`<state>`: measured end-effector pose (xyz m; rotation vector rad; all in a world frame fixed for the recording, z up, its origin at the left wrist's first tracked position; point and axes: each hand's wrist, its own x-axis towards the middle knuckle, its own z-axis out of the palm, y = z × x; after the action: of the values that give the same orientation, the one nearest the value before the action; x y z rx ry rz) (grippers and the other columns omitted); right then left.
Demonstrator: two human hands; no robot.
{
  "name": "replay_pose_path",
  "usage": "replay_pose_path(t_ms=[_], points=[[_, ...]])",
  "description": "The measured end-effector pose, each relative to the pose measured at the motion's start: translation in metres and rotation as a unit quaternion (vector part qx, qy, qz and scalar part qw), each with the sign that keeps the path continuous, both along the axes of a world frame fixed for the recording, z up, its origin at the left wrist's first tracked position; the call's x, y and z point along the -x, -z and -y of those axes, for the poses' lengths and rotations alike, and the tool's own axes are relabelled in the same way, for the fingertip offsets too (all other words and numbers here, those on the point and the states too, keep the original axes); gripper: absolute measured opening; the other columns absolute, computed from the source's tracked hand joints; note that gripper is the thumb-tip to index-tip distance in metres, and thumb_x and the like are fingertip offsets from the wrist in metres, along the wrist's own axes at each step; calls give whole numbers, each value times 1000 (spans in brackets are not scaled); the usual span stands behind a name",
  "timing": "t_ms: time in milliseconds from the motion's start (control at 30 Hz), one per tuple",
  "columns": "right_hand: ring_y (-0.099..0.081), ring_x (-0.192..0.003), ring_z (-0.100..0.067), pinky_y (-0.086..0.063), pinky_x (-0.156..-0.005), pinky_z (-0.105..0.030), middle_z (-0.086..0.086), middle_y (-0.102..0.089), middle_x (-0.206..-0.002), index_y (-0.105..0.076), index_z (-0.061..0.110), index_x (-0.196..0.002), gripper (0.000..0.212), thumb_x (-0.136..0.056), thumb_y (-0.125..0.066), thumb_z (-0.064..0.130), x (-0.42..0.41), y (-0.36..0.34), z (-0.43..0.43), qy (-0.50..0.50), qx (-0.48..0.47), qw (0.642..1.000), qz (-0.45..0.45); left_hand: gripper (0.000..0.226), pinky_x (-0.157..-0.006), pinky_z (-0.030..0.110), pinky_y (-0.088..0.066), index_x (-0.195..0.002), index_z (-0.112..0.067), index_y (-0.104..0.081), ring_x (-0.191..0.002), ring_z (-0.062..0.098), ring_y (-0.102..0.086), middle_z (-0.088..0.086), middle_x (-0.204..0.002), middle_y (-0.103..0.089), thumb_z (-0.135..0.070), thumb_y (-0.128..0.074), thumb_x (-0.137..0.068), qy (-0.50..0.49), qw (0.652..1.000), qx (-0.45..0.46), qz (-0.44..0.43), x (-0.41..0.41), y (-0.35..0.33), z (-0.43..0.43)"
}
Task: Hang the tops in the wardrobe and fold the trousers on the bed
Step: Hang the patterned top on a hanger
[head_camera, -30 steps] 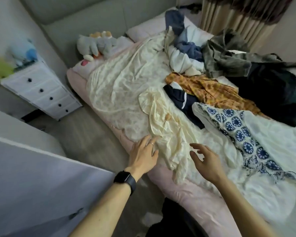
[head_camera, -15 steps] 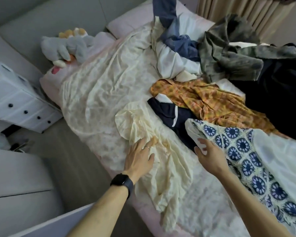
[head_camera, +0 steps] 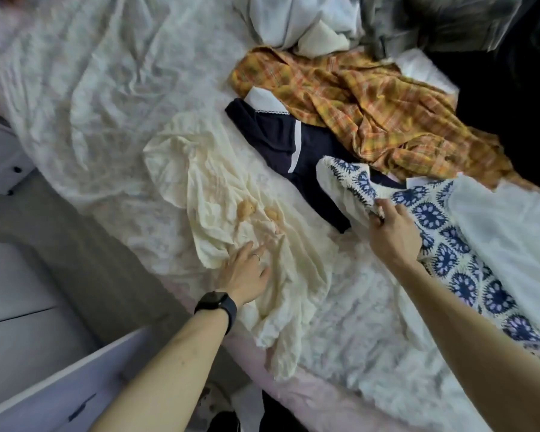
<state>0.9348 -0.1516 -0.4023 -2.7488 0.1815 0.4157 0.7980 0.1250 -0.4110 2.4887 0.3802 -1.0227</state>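
A crumpled cream garment point(head_camera: 219, 194) lies at the bed's near edge, partly hanging over it. My left hand point(head_camera: 247, 271) rests on it with fingers spread flat. To its right is a white and blue crochet-patterned garment point(head_camera: 443, 238); my right hand point(head_camera: 392, 232) pinches its near edge, fingers curled into the fabric. Between them lies a navy top with a white stripe point(head_camera: 278, 141). An orange plaid shirt point(head_camera: 356, 101) sits behind it.
The bed point(head_camera: 91, 88) has a pale lace cover. More clothes pile at the back: white fabric point(head_camera: 287, 20), a grey-green garment point(head_camera: 434, 23), a black one point(head_camera: 512, 113). A white drawer unit point(head_camera: 0, 157) stands left, white furniture point(head_camera: 44, 378) near left, floor between.
I have leaned in closer over the bed. My left hand stays on the cream garment; my right hand moved from hovering onto the crochet garment and took hold of its edge.
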Motion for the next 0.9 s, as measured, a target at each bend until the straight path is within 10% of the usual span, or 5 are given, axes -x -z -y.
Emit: replay_pose_path(t_ms=[233,367,700,900], points=[[-58,-70,-14,-50,-62,-34,4,-60,-97,-70,20,-118,27,-92,-73,22,148,-93,-40,-68,-202,975,64,67,-76,16,-53,-110,-34,-67,-100,8,-70,-21,-97,-74,-86,-62,-68,-330,891,312,-12,-10,-105,50],[-63,-70,-3,-54,-68,-27,10,-69,-101,-71,24,-116,29,-95,-67,42,227,-133,-62,-102,-282,954,-20,64,-100,30,-51,-136,-16,-59,-122,18,-60,-7,-131,-65,-46,-78,-83,-291,931,220,21,34,-136,58],[-68,-92,-5,-53,-84,-31,17,-60,-127,-56,29,-134,58,-88,-65,63,186,-206,-90,-187,-299,918,-180,20,-72,9,-49,-109,-7,-71,-81,-5,-67,-3,-101,-73,-11,-75,-90,-313,901,295,52,145,-226,-33],[-55,-56,-1,-46,-60,-32,18,-61,-63,-58,25,-66,41,-92,-65,57,193,-258,-186,-465,-231,826,-219,25,-79,16,-51,-109,-1,-71,-90,2,-67,2,-105,-75,-12,-77,-88,-348,891,262,125,211,-271,-84]])
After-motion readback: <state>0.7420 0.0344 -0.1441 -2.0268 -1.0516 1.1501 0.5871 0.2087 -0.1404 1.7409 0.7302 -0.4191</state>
